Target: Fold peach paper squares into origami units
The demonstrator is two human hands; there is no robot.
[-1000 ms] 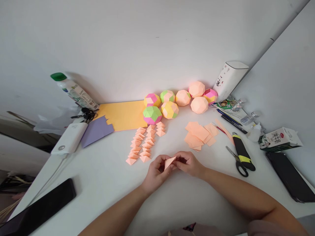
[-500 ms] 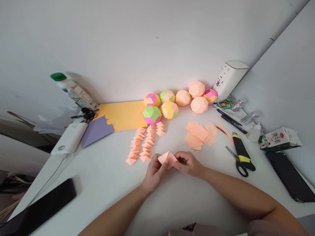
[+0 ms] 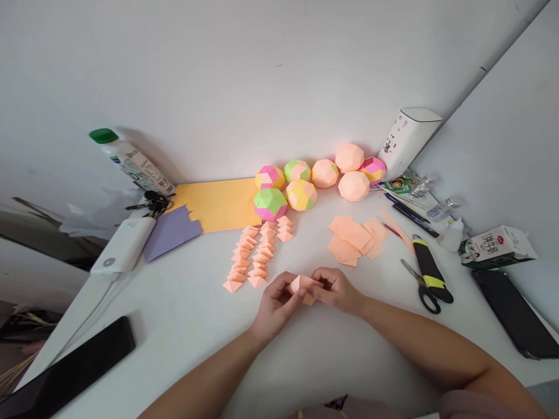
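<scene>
Head view: a white bench [image 3: 183, 314] runs to the wall, with a yellow-orange sheet [image 3: 222, 205] flat near its back edge. Faceted paper balls [image 3: 354, 186] cluster to the sheet's right, some partly over its end. In front of them, small peach folded units [image 3: 241, 254] lie in three rows. The left hand [image 3: 274, 305] and right hand [image 3: 339, 291] meet nearer the person, each grip closed in a pinch between thumb and fingers. Beyond the right hand is a loose pile of flat peach pieces [image 3: 353, 235]; farther right, scissors [image 3: 424, 291]. Smallest, a creased peach paper piece [image 3: 299, 283] sits between both hands, left grip on one side, right grip on the other.
</scene>
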